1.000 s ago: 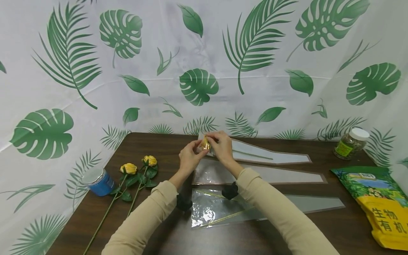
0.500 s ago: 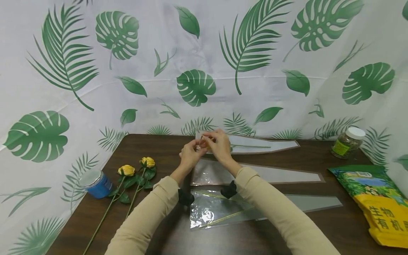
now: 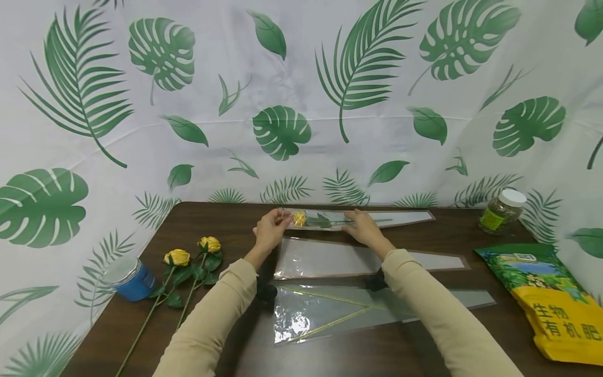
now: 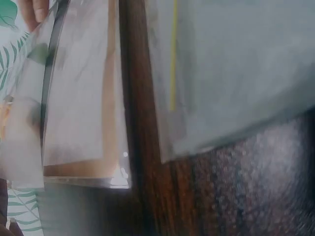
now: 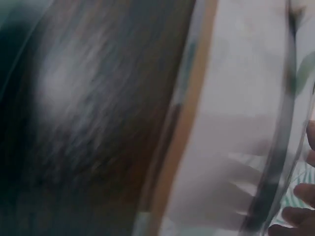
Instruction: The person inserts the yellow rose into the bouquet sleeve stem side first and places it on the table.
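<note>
At the back of the table lies a clear flower sleeve [image 3: 409,216] with a white panel. Inside it is a yellow rose [image 3: 299,218], its green stem pointing right. My left hand [image 3: 270,230] pinches the sleeve's wide end beside the bloom. My right hand [image 3: 365,229] touches the sleeve around the stem, its fingers spread and fairly straight. In the right wrist view its fingers [image 5: 298,211] show by the sleeve's edge. The left wrist view shows the rose blurred through the film.
Two more flat sleeves lie nearer, one white [image 3: 325,259] and one with yellow lines [image 3: 320,314]. At left are two yellow roses [image 3: 177,257] and a blue can [image 3: 132,280]. A lidded jar [image 3: 501,212] and a yellow-green bag [image 3: 542,303] stand right.
Both hands were together at the bloom. My right hand has moved right along the sleeve to the stem; the left stays at the wide end. The bloom now shows inside the sleeve.
</note>
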{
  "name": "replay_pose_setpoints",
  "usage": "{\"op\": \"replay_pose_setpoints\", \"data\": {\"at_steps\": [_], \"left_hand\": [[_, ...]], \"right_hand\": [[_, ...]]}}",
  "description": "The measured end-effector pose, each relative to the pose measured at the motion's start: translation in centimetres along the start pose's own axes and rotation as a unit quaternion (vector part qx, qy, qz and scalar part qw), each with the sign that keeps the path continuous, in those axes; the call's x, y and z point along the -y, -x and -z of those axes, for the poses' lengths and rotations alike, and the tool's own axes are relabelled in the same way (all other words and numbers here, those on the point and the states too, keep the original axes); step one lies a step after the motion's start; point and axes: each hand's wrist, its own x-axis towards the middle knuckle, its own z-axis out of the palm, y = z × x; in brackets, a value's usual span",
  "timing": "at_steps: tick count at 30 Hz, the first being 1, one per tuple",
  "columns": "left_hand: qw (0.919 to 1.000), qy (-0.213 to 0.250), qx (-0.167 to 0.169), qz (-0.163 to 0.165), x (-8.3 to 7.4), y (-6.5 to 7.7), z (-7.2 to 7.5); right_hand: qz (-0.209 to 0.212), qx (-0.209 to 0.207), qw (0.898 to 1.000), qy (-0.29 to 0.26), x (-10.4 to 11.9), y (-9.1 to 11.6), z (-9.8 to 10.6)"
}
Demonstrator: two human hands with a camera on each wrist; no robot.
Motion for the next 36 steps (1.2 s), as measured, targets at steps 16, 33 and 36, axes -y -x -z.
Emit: {"op": "replay_pose_setpoints", "data": {"at_steps": [16, 33, 36], "left_hand": [[0.9866, -0.127, -0.037, 0.096, 0.9, -0.2, 0.1], [0.9852, 0.058, 0.006, 0.161, 1.4, 3.5, 2.6], [0.9702, 0.125, 0.064, 0.197, 1.4, 5.4, 3.9]], "right_hand": [[-0.167, 0.083, 0.979, 0.085, 0.1, 0.4, 0.2], [-0.011, 0.006, 0.999, 0.032, 1.4, 3.5, -0.5], [0.075, 0.029, 0.996, 0.027, 2.6, 5.3, -1.3]]}}
